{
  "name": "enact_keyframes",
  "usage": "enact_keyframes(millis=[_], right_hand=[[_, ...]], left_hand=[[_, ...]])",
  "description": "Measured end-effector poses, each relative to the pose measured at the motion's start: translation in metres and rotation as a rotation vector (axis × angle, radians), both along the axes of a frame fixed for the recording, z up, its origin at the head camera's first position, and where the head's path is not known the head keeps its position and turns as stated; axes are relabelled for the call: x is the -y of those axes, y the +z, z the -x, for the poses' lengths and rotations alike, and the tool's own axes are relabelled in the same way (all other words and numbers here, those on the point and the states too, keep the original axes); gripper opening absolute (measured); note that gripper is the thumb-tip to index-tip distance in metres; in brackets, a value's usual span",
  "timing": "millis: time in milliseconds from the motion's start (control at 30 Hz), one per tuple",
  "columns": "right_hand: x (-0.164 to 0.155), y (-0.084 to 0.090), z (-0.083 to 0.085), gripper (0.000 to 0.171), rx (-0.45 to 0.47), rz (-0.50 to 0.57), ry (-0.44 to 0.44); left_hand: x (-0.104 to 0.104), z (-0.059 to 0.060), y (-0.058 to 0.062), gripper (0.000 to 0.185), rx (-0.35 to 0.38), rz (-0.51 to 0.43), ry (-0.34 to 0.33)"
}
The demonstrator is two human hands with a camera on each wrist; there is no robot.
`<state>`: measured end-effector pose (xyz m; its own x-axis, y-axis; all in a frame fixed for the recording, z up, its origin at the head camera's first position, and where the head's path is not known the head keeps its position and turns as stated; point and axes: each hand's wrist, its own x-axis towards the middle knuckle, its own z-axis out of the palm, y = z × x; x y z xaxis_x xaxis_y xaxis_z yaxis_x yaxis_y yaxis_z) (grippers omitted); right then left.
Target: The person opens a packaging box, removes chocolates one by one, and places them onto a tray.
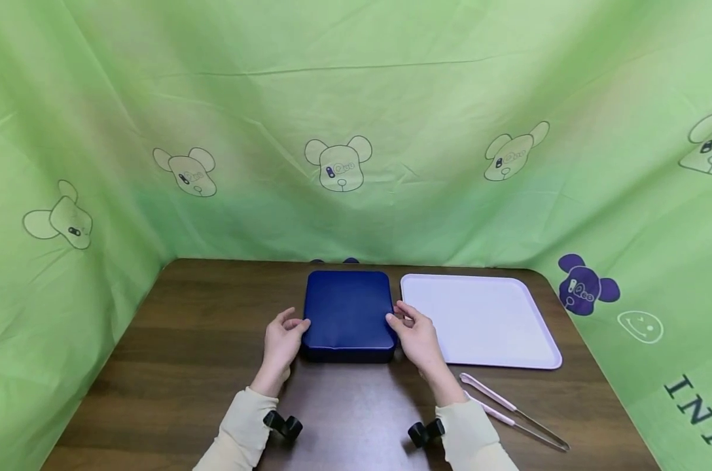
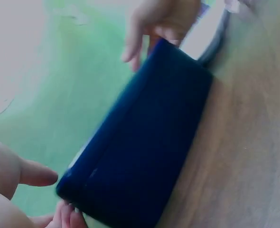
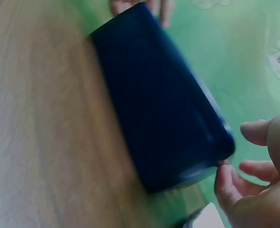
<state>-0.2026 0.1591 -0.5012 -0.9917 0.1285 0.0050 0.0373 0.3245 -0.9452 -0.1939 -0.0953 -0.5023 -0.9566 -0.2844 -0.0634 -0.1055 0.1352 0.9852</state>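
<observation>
Item 1: blue box (image 1: 348,314), dark, flat, with rounded corners. It lies at the centre of your counter (image 1: 203,327), at 12 o'clock from you, with its far edge close to the green cloth backdrop (image 1: 356,98).

Item 2: your left hand (image 1: 282,343), at 9 o'clock of the box. Its fingers are curled against the box's left edge near the front corner, thumb above; the left wrist view shows the fingertips (image 2: 66,218) at that corner.

Item 3: your right hand (image 1: 417,337), at 3 o'clock of the box. Its fingers pinch the right edge near the front corner; the right wrist view shows a fingertip (image 3: 223,183) touching the corner. Both wrist views are blurred, so whether the box is lifted off the wood cannot be told.

Item 4: white tray (image 1: 480,320), flat with a low rim, at 3 o'clock of the box. Its left rim lies just beside the box's right edge, and your right hand fills the narrow gap.

Item 5: pink tongs (image 1: 509,409), lying at 5 o'clock of the box, near the tray's front rim and beside your right sleeve.

Open room: bare wood at 9 o'clock, from your left hand out to the counter's left edge, and at 6 o'clock between your forearms.
</observation>
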Motion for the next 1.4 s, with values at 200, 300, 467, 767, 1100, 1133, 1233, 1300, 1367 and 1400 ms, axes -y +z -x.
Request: enact_keyframes(millis=[200,300,467,767,1100,1133,1233,1300,1367,1400], right_hand=[[-0.006,0.01,0.001,0.05,0.112,0.161,0.021],[-0.006,0.011,0.003,0.047,0.15,0.206,0.02],[-0.007,0.011,0.008,0.041,0.205,0.304,0.005],[-0.008,0.012,0.009,0.041,0.242,0.331,0.04],[-0.004,0.013,0.006,0.046,0.248,0.383,0.057],[-0.004,0.012,0.006,0.046,0.249,0.382,0.057],[-0.003,0.012,0.006,0.047,0.255,0.38,0.055],[-0.002,0.012,0.005,0.048,0.26,0.383,0.053],[-0.002,0.012,0.005,0.048,0.26,0.387,0.054],[-0.001,0.012,0.005,0.048,0.258,0.389,0.054]], left_hand=[[0.01,0.002,0.007,0.044,0.097,-0.23,-0.105],[0.014,0.003,0.009,0.039,0.141,-0.25,-0.121],[0.021,0.004,0.01,0.036,0.197,-0.274,-0.131],[0.025,0.006,0.008,0.036,0.24,-0.292,-0.153],[0.03,0.008,0.005,0.034,0.24,-0.277,-0.139],[0.03,0.008,0.005,0.034,0.239,-0.276,-0.139],[0.031,0.008,0.005,0.034,0.236,-0.276,-0.137],[0.031,0.008,0.005,0.034,0.237,-0.271,-0.137],[0.032,0.008,0.006,0.034,0.239,-0.264,-0.137],[0.032,0.009,0.006,0.034,0.239,-0.26,-0.138]])
